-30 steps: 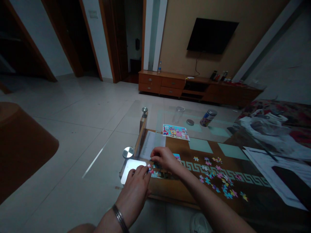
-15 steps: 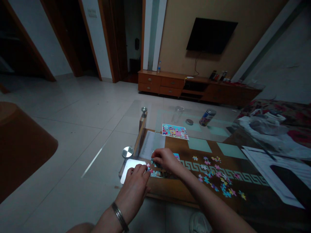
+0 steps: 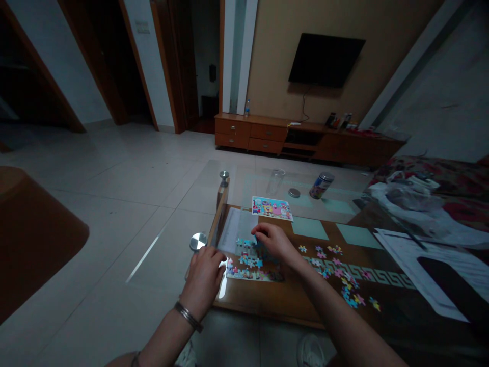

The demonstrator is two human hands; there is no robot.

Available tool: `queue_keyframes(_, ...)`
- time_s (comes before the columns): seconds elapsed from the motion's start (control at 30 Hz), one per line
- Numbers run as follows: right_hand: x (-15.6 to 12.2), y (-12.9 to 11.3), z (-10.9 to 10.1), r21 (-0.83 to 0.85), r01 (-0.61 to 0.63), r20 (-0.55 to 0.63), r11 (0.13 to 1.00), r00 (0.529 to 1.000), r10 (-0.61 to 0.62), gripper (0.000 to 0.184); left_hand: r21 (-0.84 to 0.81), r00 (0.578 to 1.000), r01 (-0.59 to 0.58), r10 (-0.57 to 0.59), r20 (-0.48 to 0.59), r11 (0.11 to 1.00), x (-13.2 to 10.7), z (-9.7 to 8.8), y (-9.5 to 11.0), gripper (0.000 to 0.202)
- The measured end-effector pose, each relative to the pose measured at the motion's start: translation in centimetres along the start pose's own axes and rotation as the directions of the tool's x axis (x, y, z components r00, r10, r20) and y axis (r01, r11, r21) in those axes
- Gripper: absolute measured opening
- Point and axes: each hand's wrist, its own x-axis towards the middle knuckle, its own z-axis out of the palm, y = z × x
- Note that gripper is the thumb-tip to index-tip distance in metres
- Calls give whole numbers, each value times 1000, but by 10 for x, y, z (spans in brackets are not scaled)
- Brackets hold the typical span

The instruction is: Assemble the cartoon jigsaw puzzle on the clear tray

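A partly assembled jigsaw puzzle (image 3: pixel 248 276) lies on the glass table, its bottom strip joined, with blue pieces above. My right hand (image 3: pixel 275 243) is over the puzzle's upper part, thumb and fingertips pinched on a small blue puzzle piece (image 3: pixel 255 238), mostly hidden by the fingers. At the puzzle's left edge, my left hand (image 3: pixel 206 269) rests on the glass, fingers bent loosely and thumb apart, with nothing visible in it. Several loose puzzle pieces (image 3: pixel 347 283) are scattered right of my right forearm. Behind the puzzle lies a colourful reference picture (image 3: pixel 272 208).
Toward the table's far side stand a clear jar (image 3: pixel 275 181) and a printed can (image 3: pixel 321 185), with a metal lid (image 3: pixel 294 192) between them. On the right are papers (image 3: pixel 405 255), a dark phone-like object (image 3: pixel 451 285) and a plastic bag (image 3: pixel 408 196).
My right hand has moved up and right, uncovering more of the puzzle. My left hand has drawn slightly left, off the puzzle's edge. The view has shifted a little.
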Motion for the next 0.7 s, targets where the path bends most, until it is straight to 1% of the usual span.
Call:
queue_keyframes(0.07, -3, 0, 0, 86, -101, 38, 991, 994, 98, 15, -1, 1000, -27, 27, 0, 1000, 5, 5, 4, 15)
queue_keyframes(0.1, -4, 0, 0, 160, -176, 85, 971, 983, 164, 15, -2, 999, -41, 41, 0, 999, 8, 7, 7, 16)
queue_keyframes(0.17, -8, -3, -2, 336, -320, 210, 886, 942, 261, 14, 1, 998, -67, 67, -4, 998, 16, 11, 12, 16)
queue_keyframes(0.23, -12, -5, -5, 493, -394, 298, 776, 914, 275, 12, -2, 996, -86, 86, 5, 996, 25, 15, 17, 16)
queue_keyframes(0.3, -15, -7, -10, 598, -402, 331, 693, 912, 243, 13, -13, 995, -93, 93, 23, 996, 33, 19, 21, 15)
queue_keyframes(0.33, -16, -7, -12, 623, -395, 337, 675, 914, 224, 17, -19, 995, -93, 93, 33, 996, 36, 20, 23, 15)
queue_keyframes(0.37, -16, -6, -13, 626, -387, 341, 676, 916, 209, 22, -23, 995, -91, 92, 40, 996, 38, 22, 25, 14)
queue_keyframes(0.43, -16, -4, -14, 574, -363, 332, 734, 923, 197, 28, -24, 995, -90, 91, 47, 996, 42, 24, 26, 13)
queue_keyframes(0.47, -16, -3, -12, 518, -345, 325, 783, 926, 193, 25, -23, 994, -92, 93, 48, 995, 43, 25, 26, 12)
queue_keyframes(0.53, -15, 0, -8, 368, -286, 300, 885, 937, 177, 13, -16, 994, -96, 96, 45, 995, 44, 26, 25, 13)
queue_keyframes(0.57, -16, 0, -5, 274, -246, 281, 930, 945, 167, 7, -12, 994, -97, 97, 45, 995, 45, 27, 24, 13)
queue_keyframes(0.6, -17, 1, -1, 163, -205, 258, 965, 953, 158, 7, -6, 994, -97, 97, 45, 995, 45, 28, 23, 13)
queue_keyframes(0.63, -18, 1, 2, 44, -166, 231, 985, 961, 152, 10, -2, 994, -95, 95, 45, 995, 46, 28, 22, 13)
queue_keyframes(0.7, -23, 0, 10, -170, -101, 177, 980, 975, 131, 16, 5, 995, -90, 90, 42, 996, 47, 30, 20, 12)
